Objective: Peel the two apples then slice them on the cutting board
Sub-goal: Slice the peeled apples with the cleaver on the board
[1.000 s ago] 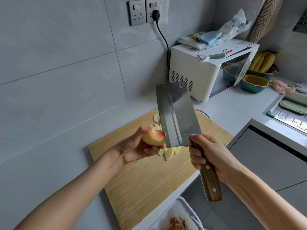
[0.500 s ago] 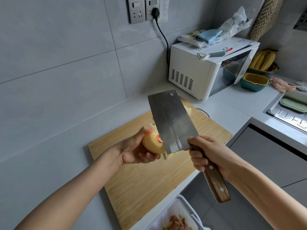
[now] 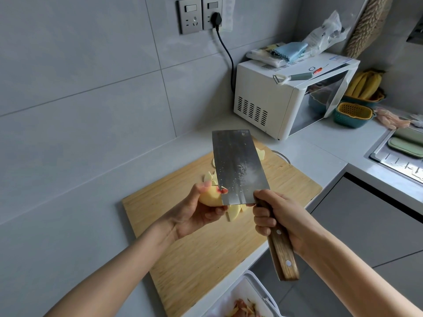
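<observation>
While the left hand [image 3: 194, 216] holds the nearly peeled apple [image 3: 209, 199] in curled fingers above the middle of the cutting board [image 3: 194, 259], the right hand [image 3: 281, 218] grips the cleaver [image 3: 238, 170] by its handle. I judge that the last red skin is being trimmed; the next move needs a shallow cut.

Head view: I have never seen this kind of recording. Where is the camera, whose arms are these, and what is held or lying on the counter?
No machine here: a person wears a wide-angle camera on the head, looking down, so both arms are their own. The left hand holds a mostly peeled apple with a little red skin left. The right hand grips the wooden handle of a cleaver, its blade edge at that red patch. Below them lies a wooden cutting board with apple slices on it. Behind stands a white microwave with a peeler on top; a bin with peelings sits below the counter edge.
</observation>
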Demonstrator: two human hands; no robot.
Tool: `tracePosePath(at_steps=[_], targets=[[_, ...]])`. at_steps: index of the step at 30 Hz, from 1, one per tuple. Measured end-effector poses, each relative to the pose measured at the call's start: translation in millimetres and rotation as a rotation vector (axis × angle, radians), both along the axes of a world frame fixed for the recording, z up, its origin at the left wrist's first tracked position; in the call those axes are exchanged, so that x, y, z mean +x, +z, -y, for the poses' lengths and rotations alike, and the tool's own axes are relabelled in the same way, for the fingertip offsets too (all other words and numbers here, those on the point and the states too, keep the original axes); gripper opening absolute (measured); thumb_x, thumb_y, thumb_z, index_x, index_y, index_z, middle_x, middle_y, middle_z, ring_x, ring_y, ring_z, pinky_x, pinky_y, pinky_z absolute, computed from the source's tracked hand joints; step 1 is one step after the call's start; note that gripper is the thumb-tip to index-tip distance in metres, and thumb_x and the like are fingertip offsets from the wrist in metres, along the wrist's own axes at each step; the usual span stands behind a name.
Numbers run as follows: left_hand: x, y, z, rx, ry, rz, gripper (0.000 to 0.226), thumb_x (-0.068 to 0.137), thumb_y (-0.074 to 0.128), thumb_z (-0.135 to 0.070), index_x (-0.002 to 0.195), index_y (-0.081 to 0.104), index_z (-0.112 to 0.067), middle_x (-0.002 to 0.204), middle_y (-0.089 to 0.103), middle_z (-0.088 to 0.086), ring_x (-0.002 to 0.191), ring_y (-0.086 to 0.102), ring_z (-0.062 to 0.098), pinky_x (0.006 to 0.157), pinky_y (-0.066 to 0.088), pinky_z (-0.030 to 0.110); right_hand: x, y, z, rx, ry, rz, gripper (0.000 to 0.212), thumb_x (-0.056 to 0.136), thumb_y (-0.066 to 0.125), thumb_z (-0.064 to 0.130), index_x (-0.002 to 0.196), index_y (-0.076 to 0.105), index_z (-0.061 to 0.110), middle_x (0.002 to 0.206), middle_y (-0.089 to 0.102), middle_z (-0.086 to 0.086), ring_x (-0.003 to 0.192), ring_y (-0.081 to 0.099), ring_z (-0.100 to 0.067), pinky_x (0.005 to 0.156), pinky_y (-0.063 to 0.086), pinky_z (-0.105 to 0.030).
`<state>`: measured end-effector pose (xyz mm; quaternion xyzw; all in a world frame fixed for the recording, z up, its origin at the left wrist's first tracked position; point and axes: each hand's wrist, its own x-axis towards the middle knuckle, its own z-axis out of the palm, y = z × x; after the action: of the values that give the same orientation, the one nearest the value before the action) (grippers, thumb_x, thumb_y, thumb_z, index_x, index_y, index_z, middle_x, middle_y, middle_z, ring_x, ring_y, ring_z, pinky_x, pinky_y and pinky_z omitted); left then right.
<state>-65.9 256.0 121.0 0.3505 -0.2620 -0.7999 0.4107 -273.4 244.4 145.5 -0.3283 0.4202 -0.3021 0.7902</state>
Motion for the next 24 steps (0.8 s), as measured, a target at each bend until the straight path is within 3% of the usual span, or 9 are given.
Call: tracePosePath(at_steps=[2, 6, 10, 14, 19, 24], targets=[[-2, 0, -1, -0.014, 0.016, -0.013, 0.048, 0.048, 0.090, -0.042, 0.080, 0.072, -0.012, 0.082, 0.061, 0.015, 0.063, 0.053, 0.016, 0.051, 0.046, 0.019, 1, 0, 0, 0.003, -0.007, 0.005, 0.015, 0.092, 0.053, 0.021, 0.087, 0.050, 0.007, 0.050, 0.038, 0.001, 0.036, 0.034, -0.010, 0.036, 0.036, -0.022], [-4, -1, -1, -0.043, 0.050, -0.028, 0.067, 0.048, 0.090, -0.039, 0.098, 0.059, -0.006, 0.082, 0.062, 0.014, 0.062, 0.054, 0.014, 0.052, 0.048, 0.019, 4, 2, -1, 0.027, -0.031, 0.027, 0.014, 0.092, 0.052, 0.019, 0.084, 0.048, 0.008, 0.048, 0.037, 0.002, 0.035, 0.034, -0.009, 0.035, 0.036, -0.022], [-4, -2, 0, -0.078, 0.077, -0.061, 0.075, 0.049, 0.091, -0.034, 0.107, 0.057, -0.003, 0.091, 0.063, 0.014, 0.073, 0.059, 0.017, 0.063, 0.055, 0.022, 8, 3, -2, 0.072, -0.049, 0.098, 0.010, 0.093, 0.050, 0.017, 0.089, 0.045, 0.009, 0.047, 0.036, 0.003, 0.034, 0.033, -0.008, 0.035, 0.035, -0.020], [-2, -2, 1, -0.103, 0.082, -0.057, 0.061, 0.052, 0.090, -0.030, 0.102, 0.064, -0.005, 0.092, 0.066, 0.013, 0.076, 0.061, 0.018, 0.067, 0.057, 0.024, 10, 2, -2, 0.096, -0.056, 0.130, 0.011, 0.093, 0.049, 0.018, 0.088, 0.046, 0.009, 0.046, 0.035, 0.004, 0.033, 0.033, -0.007, 0.033, 0.034, -0.021], [2, -2, 3, -0.167, 0.049, 0.033, 0.038, 0.065, 0.071, -0.027, 0.101, 0.074, -0.013, 0.093, 0.067, 0.007, 0.078, 0.061, 0.013, 0.068, 0.055, 0.022, 14, 1, -3, 0.233, -0.064, 0.263, 0.016, 0.092, 0.047, 0.017, 0.078, 0.046, 0.010, 0.044, 0.035, 0.004, 0.030, 0.033, -0.005, 0.031, 0.034, -0.018], [4, -4, 2, -0.145, 0.029, 0.024, 0.049, 0.055, 0.086, -0.028, 0.099, 0.074, -0.012, 0.093, 0.066, 0.010, 0.078, 0.060, 0.016, 0.067, 0.056, 0.023, 16, 0, -1, 0.272, -0.081, 0.299, 0.019, 0.093, 0.046, 0.017, 0.075, 0.046, 0.010, 0.044, 0.035, 0.004, 0.029, 0.033, -0.005, 0.030, 0.034, -0.018]])
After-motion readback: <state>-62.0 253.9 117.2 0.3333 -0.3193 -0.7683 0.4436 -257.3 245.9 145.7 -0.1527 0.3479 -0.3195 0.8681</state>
